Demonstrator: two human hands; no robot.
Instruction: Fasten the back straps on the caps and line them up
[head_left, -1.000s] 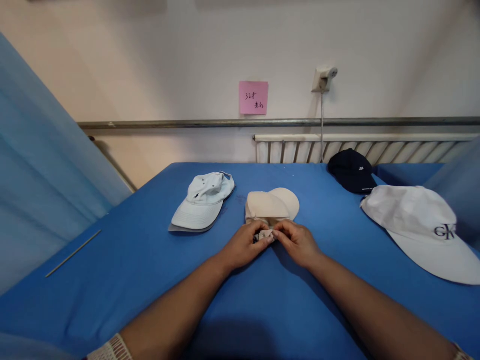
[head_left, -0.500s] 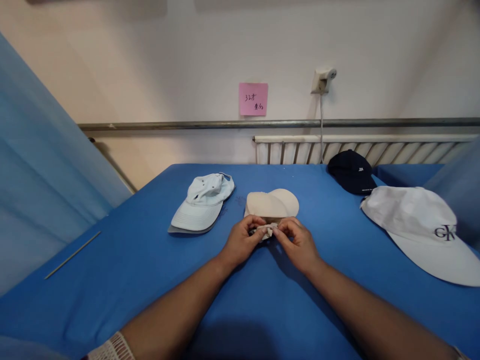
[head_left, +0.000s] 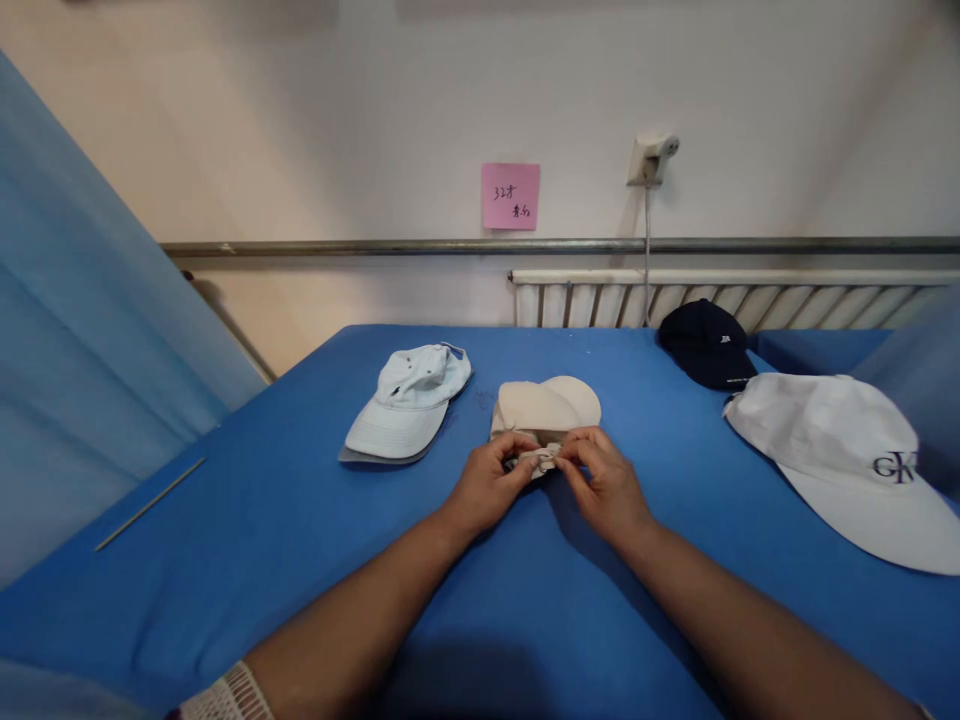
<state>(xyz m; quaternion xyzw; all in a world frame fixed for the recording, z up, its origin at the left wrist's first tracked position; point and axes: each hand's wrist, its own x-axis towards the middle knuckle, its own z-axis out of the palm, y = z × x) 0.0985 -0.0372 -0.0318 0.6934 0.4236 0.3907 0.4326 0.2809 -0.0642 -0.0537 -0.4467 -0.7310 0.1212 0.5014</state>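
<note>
A beige baseball cap [head_left: 536,406] lies on the blue-covered table, its brim pointing away toward the wall. At the cap's near edge, my left hand [head_left: 491,482] pinches the back strap [head_left: 541,458] between thumb and fingers. From the other side, my right hand [head_left: 604,485] grips the same strap with thumb and index finger. The fingertips of both hands almost meet there, and they partly hide the strap and any buckle on it. Behind the strap, the cap's opening shows as a dark gap.
To the left lies a pale blue cap [head_left: 409,400]; a thin stick [head_left: 150,505] is near the table's left edge. A navy cap [head_left: 705,343] and a white cap [head_left: 832,440] lie on the right. Behind stand a radiator [head_left: 592,300] and a metal rail [head_left: 375,248].
My right fingers have shifted slightly along the strap, and the strap now looks flatter and straighter. The whole view has moved a little; the other caps stay where they were.
</note>
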